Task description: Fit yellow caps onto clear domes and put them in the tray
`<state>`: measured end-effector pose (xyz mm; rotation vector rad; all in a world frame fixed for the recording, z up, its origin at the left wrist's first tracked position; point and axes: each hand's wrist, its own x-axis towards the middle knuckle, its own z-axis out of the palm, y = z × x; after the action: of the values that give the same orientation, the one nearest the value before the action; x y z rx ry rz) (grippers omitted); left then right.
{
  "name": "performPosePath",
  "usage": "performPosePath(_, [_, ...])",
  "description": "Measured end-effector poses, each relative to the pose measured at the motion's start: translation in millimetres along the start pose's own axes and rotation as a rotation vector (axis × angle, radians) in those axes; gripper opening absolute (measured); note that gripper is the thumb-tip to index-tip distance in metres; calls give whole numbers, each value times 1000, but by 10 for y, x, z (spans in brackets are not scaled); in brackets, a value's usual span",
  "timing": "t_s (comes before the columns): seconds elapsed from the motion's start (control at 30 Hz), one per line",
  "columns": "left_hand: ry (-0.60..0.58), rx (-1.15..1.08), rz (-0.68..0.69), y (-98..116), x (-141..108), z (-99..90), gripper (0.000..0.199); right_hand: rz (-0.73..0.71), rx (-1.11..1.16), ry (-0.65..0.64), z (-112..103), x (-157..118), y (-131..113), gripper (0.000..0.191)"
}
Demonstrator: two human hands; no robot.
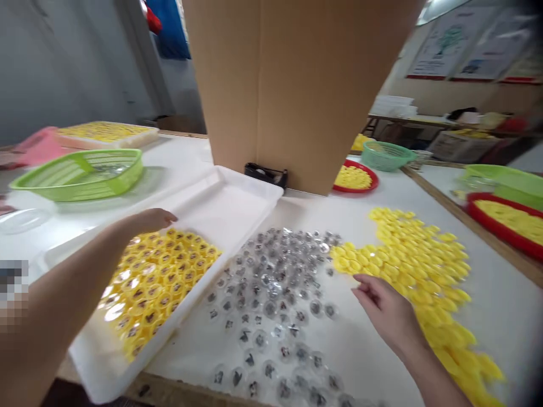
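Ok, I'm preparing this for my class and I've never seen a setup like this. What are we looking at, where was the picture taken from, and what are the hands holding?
This is one picture from a camera worn on a person's head, looking forward and down, so the two bare arms are the person's own. No machine is involved. The left hand is open at a white plastic tray filled with clear domes set in yellow caps. The right hand is beside a spread of loose yellow caps. Next to those lies a spread of clear domes with something dark inside, all on a white table. Whether the right hand holds anything is hard to tell.
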<state>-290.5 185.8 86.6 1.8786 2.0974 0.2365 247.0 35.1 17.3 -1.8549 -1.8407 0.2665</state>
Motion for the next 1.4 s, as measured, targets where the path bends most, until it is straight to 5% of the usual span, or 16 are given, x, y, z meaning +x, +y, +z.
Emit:
performPosePath(0.17, [241, 90, 1, 571, -411, -156, 41, -36, -263, -98, -73, 325, -113, 28])
performPosePath(0.3, [344, -170, 336, 1283, -1104, 67, 31, -43, -363, -138, -80, 532, -209, 29])
performPosePath(0.4, [159, -429, 542, 1728, -1496, 528, 27, -19, -415, -185, -74, 685, -205, 22])
performPosePath(0.53, [-122, -528, 519, 2056, -1694, 1128, 21, 9, -435, -250, -16, 772, -163, 14])
performPosePath(0.73, [-361, -655, 323, 2282, -1766, 1441, 24, -28, -361, -301, -31, 590, -245, 13])
performPosePath(0.9, [-625, -1264, -39, 2408, -1769, 1612, 32, -167, -271, -300, -247, 170, -618, 15])
performPosePath(1.07, [-1020, -1703, -124, 2429, -1775, 1785, 33, -363, 27, -380, -370, -158, -948, 20])
performPosePath(1.2, [-1006, -1796, -115, 2355, -1740, 1791, 22, -252, 201, -360, -199, 1, -770, 19])
performPosePath(1.3, [-919, -1850, -164, 2301, -1686, 1758, 25, -135, 79, -234, 45, 229, -529, 20])
performPosePath(1.4, [-853, -1891, -185, 2276, -1652, 1745, 25, -142, -15, -240, 259, 351, -398, 28])
